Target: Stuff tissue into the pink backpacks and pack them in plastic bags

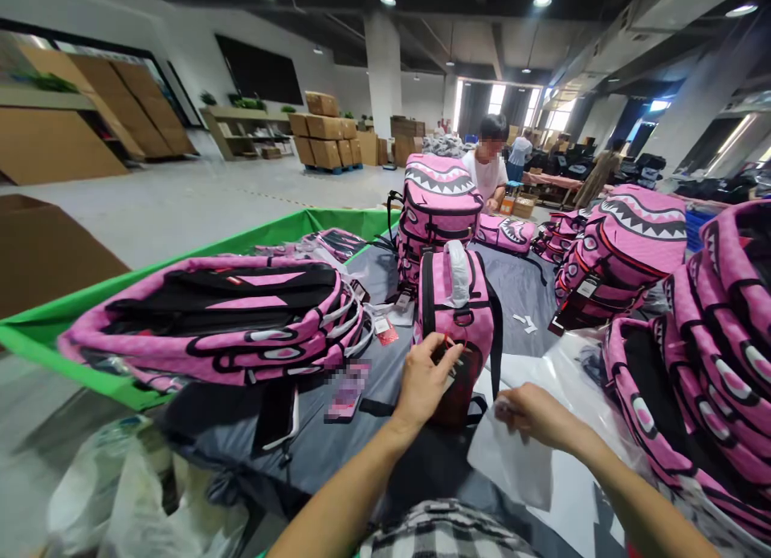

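A small pink bag (475, 305) with black trim stands upright in front of me, its top handle (458, 275) wrapped in white film. My left hand (425, 381) is at its near side, with thumb and fingers pinched on a thin red cord (449, 341). A dark hang tag (461, 381) lies against the bag below the cord, partly hidden by my hand. To the right of the bag, my right hand (533, 417) is closed on the upper edge of a thin whitish sheet (511, 466), paper or plastic, which hangs down over the table.
Pink backpacks lie in a stack on the left (217, 325), and another stack (716, 341) rises at right. Two phones (277, 417) (348, 391) rest on the dark table cover (385, 445). A tall pink backpack (437, 213) stands behind the bag. Across the table is a person (489, 169).
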`<state>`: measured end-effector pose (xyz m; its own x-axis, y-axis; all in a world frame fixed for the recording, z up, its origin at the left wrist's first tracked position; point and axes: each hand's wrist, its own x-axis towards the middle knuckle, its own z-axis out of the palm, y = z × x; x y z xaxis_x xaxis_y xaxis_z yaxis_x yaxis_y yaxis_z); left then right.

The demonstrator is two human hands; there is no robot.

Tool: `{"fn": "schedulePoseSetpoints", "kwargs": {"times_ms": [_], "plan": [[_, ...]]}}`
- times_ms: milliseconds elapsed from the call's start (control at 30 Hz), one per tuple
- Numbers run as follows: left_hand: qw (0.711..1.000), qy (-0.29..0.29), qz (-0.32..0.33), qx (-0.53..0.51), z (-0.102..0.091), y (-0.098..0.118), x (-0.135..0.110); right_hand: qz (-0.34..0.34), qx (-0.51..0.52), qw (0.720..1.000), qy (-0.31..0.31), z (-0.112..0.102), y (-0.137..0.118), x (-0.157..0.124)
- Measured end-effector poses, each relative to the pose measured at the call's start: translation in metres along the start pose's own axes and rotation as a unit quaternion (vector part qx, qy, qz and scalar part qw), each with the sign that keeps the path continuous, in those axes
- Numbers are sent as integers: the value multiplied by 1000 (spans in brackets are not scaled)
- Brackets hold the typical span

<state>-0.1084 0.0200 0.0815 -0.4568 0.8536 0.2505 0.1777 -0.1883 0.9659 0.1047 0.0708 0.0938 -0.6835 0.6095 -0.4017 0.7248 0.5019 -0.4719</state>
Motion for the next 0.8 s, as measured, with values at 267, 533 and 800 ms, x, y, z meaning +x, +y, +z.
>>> {"fn": "schedulePoseSetpoints", "kwargs": {"times_ms": [267,533,800], "plan": [[924,-131,-165,-318,-21,47,21,-14,-110,961,255,-19,-63,54],[987,-134,89,12,-12,5,-14,-89,58,897,429,-54,-50,62],[941,137,209,227,-14,-21,8,-84,34,897,433,-51,-50,65]]}}
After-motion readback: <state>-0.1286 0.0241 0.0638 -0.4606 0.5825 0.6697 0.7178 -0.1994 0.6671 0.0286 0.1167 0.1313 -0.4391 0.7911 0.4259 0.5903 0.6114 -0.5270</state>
